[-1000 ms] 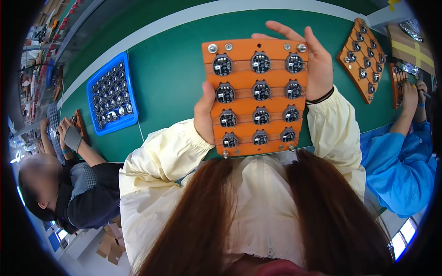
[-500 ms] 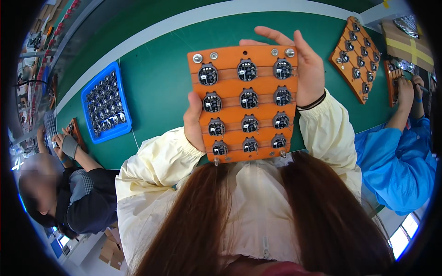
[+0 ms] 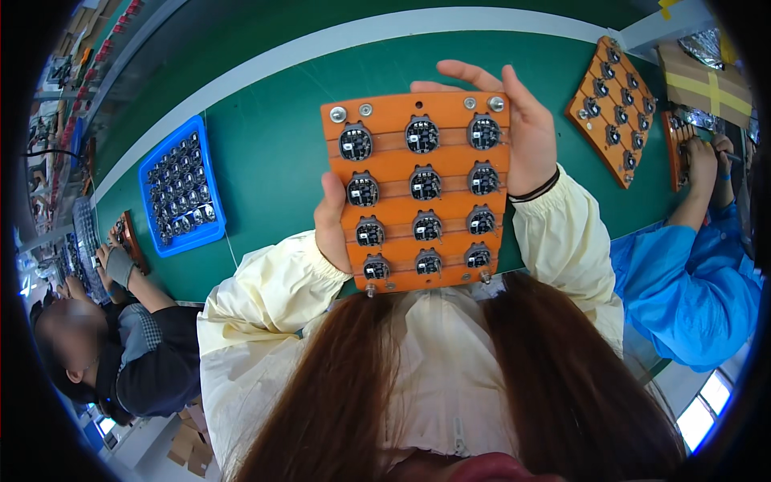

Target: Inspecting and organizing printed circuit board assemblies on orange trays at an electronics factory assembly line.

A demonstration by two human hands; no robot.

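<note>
Held up in front of my chest is an orange fixture board, its face tilted toward me. Several small round circuit modules with dark grey rims sit on it in rows, and metal studs stand at its corners. My left hand is closed on the left edge, thumb at the side and the other fingers hidden behind. The right hand supports the right edge, its palm against the side. Its thumb and some fingertips show beyond the top right corner, and the rest is hidden behind the board.
A blue tray of similar modules stands on the green table to the left. Another loaded orange board lies at the far right. Co-workers sit on both sides, a gloved hand at left and a blue sleeve at right.
The whole view has shifted slightly, so the board, tray and table appear a little lower and further left. My grip on the board looks the same.
</note>
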